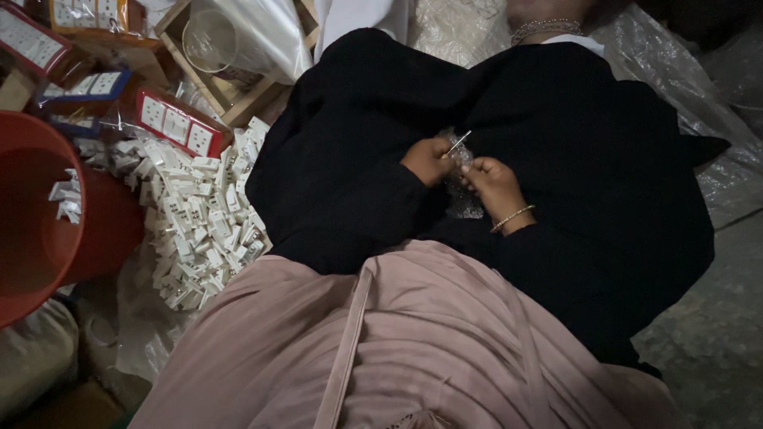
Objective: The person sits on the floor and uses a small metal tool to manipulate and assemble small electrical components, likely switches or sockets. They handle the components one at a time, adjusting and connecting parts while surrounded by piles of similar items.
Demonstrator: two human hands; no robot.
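Two hands meet over our lap, and much of what they work on is hard to read in the dim light. Our left hand [427, 161] is closed around a thin pale stick-like tool [457, 144], whose tip juts up to the right; we cannot tell what kind of tool it is. Our right hand [494, 185], with a thin gold bangle [513, 218] at the wrist, pinches a crumpled clear plastic bag [461, 199] that lies on the black cloth [572, 159] over our lap, between and just below the two hands. Whatever the bag contains is too small and glinting to make out. Our forearms are hidden in black sleeves, and the pink pleated fabric [413, 342] covers the lower part of the view.

To the left, a red plastic tub [32, 262] is cut off by the frame edge; a few small white plastic parts [65, 199] lie inside against its wall. Beside the tub, a loose heap of the same white switch-like pieces [203, 214] spreads over the floor. Above it lie red-backed cards carrying white switch plates [176, 123], wrapped in clear film. A shallow wooden box [230, 95] near the top holds a clear round plastic lid or cup [208, 40], partly veiled by a plastic sheet. At the top edge, another person's beaded anklet [545, 28] is only partly visible.
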